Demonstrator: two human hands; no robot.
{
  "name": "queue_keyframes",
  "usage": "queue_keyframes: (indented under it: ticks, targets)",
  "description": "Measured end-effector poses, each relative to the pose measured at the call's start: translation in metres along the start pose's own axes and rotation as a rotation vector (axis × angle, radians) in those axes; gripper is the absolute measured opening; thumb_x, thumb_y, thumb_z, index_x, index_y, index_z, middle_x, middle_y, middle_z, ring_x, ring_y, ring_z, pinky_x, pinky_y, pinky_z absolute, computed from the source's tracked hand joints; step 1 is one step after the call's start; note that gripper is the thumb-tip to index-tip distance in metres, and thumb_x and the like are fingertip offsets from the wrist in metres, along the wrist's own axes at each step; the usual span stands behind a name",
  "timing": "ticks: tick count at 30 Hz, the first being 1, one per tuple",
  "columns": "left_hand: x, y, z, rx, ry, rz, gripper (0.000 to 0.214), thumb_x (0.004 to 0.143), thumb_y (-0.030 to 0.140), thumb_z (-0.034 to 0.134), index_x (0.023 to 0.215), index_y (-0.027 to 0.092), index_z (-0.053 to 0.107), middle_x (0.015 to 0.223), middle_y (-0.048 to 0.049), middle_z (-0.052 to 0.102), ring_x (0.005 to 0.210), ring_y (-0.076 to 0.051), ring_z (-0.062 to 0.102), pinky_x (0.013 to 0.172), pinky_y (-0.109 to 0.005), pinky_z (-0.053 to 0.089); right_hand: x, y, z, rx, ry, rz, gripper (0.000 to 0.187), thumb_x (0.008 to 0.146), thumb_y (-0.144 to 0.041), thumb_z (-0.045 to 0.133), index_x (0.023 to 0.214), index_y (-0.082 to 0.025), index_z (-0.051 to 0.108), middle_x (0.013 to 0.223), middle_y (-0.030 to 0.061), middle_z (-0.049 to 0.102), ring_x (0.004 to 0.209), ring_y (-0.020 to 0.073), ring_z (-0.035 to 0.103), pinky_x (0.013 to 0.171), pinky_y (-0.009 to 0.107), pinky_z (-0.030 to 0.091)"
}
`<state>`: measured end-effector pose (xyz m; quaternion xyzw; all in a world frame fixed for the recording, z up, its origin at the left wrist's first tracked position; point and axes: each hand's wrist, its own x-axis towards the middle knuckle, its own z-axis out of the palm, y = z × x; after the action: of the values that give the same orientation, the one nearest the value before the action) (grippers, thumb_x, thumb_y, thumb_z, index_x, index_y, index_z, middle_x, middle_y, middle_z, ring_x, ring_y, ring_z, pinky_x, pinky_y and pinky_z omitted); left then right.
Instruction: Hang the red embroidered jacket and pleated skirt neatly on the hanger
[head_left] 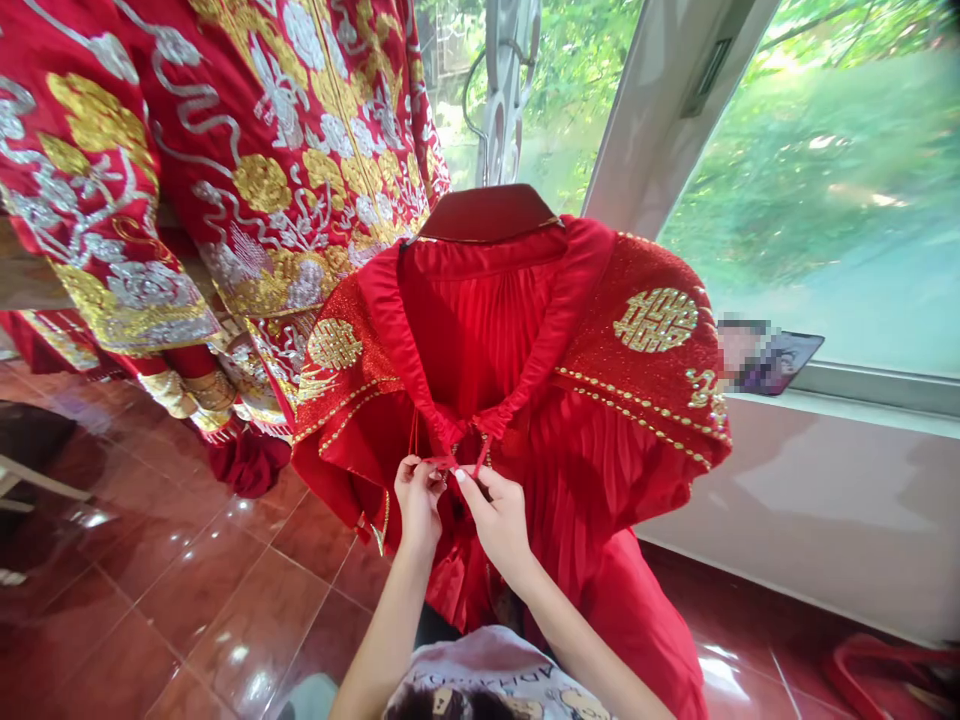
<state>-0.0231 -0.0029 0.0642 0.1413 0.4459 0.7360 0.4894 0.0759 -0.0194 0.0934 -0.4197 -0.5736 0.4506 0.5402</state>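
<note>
Red dress (525, 370) has tiny folds, with gold shapes up above your grip. Your left hand (418, 500) and right hand (501, 518) pinch its strings (444, 462).

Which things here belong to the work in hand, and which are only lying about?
In hand:
- left hand and right hand, both pinching the ties
- pleated garment
- hanger

Lying about:
- embroidered robe, hanging at the left
- tablet on the sill
</note>
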Motion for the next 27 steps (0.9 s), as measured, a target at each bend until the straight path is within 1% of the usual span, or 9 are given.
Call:
queue_keyframes:
  ticks: [4, 8, 11, 14, 16, 19, 22, 24, 27]
  targets:
    - [0.001, -0.017, -0.008, 0.093, 0.042, 0.11, 0.039, 0.058, 0.029, 0.071, 0.083, 0.021, 0.042, 0.065, 0.008, 0.054, 0.051, -0.006, 0.052, 0.05, -0.016, 0.042, -0.001, -0.003, 0.0, -0.003, -0.032, 0.024, 0.03, 0.085, -0.039, 0.054, 0.083, -0.016, 0.073, 0.069, 0.0039, 0.068, 0.059, 0.015, 0.058, 0.058, 0.025, 0.047]
    - [0.016, -0.027, -0.033, 0.196, 0.2, 0.169, 0.036, 0.057, 0.031, 0.066, 0.081, 0.022, 0.04, 0.079, 0.0037, 0.056, 0.056, -0.008, 0.055, 0.052, -0.021, 0.046, -0.005, -0.007, -0.004, -0.045, -0.021, -0.032, 0.033, 0.086, -0.041, 0.054, 0.077, -0.015, 0.071, 0.058, 0.0005, 0.06, 0.049, 0.0104, 0.046, 0.049, 0.022, 0.039]
    - [0.023, -0.024, -0.053, 0.265, 0.227, 0.169, 0.03, 0.057, 0.029, 0.066, 0.078, 0.02, 0.046, 0.078, 0.0015, 0.057, 0.06, -0.01, 0.057, 0.059, -0.025, 0.048, -0.008, -0.009, -0.009, -0.092, -0.016, -0.066, 0.034, 0.088, -0.041, 0.053, 0.076, -0.014, 0.069, 0.056, -0.0008, 0.055, 0.048, 0.0086, 0.04, 0.046, 0.021, 0.033]
    - [0.009, -0.009, -0.053, 0.367, 0.208, 0.284, 0.023, 0.063, 0.027, 0.065, 0.083, 0.021, 0.057, 0.087, -0.0011, 0.061, 0.08, -0.016, 0.06, 0.078, -0.031, 0.048, -0.006, -0.009, -0.01, -0.099, -0.026, -0.067, 0.033, 0.088, -0.041, 0.052, 0.078, -0.014, 0.068, 0.057, -0.0007, 0.055, 0.049, 0.0087, 0.04, 0.047, 0.022, 0.033]
    - [-0.008, 0.006, -0.039, 0.584, 0.105, 0.464, 0.015, 0.071, 0.028, 0.064, 0.085, 0.023, 0.064, 0.095, -0.0034, 0.065, 0.096, -0.021, 0.057, 0.093, -0.037, 0.043, -0.004, -0.009, -0.01, -0.094, -0.041, -0.077, 0.032, 0.088, -0.04, 0.051, 0.078, -0.014, 0.067, 0.06, 0.0002, 0.058, 0.05, 0.0095, 0.044, 0.049, 0.022, 0.036]
    - [-0.029, 0.024, -0.009, 0.827, -0.207, 0.612, 0.02, 0.084, 0.034, 0.054, 0.086, 0.024, 0.07, 0.099, -0.0068, 0.069, 0.101, -0.025, 0.056, 0.099, -0.043, 0.038, 0.0, -0.012, -0.009, -0.127, -0.091, -0.124, 0.031, 0.089, -0.038, 0.049, 0.076, -0.015, 0.065, 0.062, 0.0014, 0.061, 0.052, 0.0102, 0.048, 0.052, 0.022, 0.039]
    - [-0.036, 0.032, 0.014, 0.709, -0.446, 0.458, 0.035, 0.09, 0.041, 0.043, 0.083, 0.019, 0.07, 0.076, -0.0062, 0.067, 0.075, -0.02, 0.06, 0.077, -0.033, 0.049, 0.004, -0.021, -0.016, -0.253, -0.134, -0.189, 0.031, 0.089, -0.034, 0.046, 0.069, -0.016, 0.062, 0.058, 0.0012, 0.06, 0.049, 0.0105, 0.048, 0.051, 0.022, 0.038]
    - [-0.034, 0.039, 0.02, 0.7, -0.511, 0.401, 0.039, 0.09, 0.044, 0.045, 0.07, 0.018, 0.066, 0.058, -0.0014, 0.057, 0.055, -0.014, 0.051, 0.056, -0.025, 0.044, 0.007, -0.03, -0.027, -0.37, -0.167, -0.227, 0.033, 0.089, -0.032, 0.045, 0.064, -0.017, 0.06, 0.055, 0.0011, 0.059, 0.047, 0.0103, 0.047, 0.049, 0.022, 0.036]
    - [-0.028, 0.066, 0.023, 0.859, -0.522, 0.557, 0.035, 0.083, 0.042, 0.058, 0.059, 0.017, 0.06, 0.049, 0.0034, 0.047, 0.044, -0.008, 0.035, 0.043, -0.021, 0.028, 0.016, -0.052, -0.054, -0.528, -0.149, -0.308, 0.028, 0.088, -0.034, 0.05, 0.073, -0.016, 0.066, 0.058, 0.0018, 0.063, 0.044, 0.0095, 0.045, 0.047, 0.022, 0.035]
